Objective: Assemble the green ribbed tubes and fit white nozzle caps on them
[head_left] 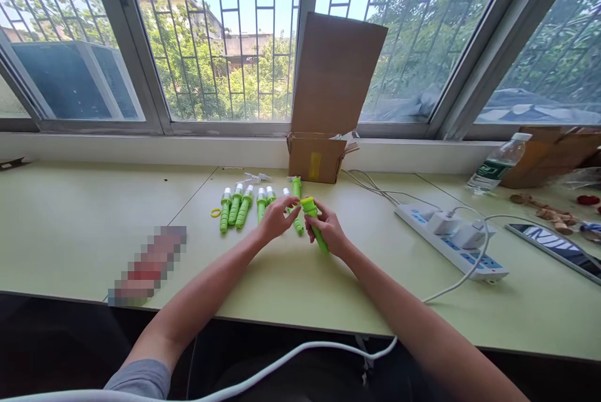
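Note:
My right hand is wrapped around a green plastic tube-shaped handle, which tilts with its wide end up and away from me. A yellow ring sits at that wide end. The thumb and forefinger of my left hand pinch at the ring's left edge; how firmly they grip is too small to make out. Beyond and left of my hands lie several green ribbed sticks with clear-white tips, some partly hidden behind my left hand. Another green handle lies just behind my fingers. A loose yellow ring rests left of the sticks.
Small clear plastic pieces lie behind the sticks. An opened cardboard box stands by the window. Rightward are a power strip with cables, a water bottle and a phone. A blurred object lies at the left front edge.

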Demonstrator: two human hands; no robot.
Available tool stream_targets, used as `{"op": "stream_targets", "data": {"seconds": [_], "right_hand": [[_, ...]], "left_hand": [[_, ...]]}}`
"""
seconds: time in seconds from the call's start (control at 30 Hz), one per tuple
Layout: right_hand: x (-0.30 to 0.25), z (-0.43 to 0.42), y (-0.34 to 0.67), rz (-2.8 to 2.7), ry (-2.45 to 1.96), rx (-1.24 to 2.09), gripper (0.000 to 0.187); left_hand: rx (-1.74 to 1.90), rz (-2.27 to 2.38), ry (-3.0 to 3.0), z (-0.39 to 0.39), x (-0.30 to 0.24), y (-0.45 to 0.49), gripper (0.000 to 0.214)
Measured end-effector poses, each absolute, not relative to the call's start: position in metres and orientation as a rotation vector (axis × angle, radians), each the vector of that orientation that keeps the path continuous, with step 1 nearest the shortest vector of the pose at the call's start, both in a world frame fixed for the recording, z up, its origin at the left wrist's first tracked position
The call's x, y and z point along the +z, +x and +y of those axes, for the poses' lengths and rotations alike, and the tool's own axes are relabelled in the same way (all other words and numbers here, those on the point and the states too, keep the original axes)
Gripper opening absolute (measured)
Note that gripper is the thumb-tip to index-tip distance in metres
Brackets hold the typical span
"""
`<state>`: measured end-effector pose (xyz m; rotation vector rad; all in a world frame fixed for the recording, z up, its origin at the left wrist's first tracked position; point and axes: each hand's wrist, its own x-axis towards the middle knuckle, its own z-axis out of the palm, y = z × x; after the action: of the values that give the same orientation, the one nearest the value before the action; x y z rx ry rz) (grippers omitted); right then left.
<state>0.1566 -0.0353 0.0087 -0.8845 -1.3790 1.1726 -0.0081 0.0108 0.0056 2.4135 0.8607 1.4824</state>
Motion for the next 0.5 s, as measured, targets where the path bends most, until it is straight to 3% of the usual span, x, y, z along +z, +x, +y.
{"op": "stream_targets", "data": {"seconds": [0.27,0.5], "right_hand": [[0.0059,-0.035,0.1547,-1.502,-1.051,0.818,0.072],[0.0055,-0.0374,0.1574,-1.659,-1.19,0.425,0.062]], "left_hand": [[1.586,0.871,2.414,0.0046,0.0096,-0.0063,0.016],[1.547,0.867,2.348,0.0016,0.0107,-0.0039,0.017]]}}
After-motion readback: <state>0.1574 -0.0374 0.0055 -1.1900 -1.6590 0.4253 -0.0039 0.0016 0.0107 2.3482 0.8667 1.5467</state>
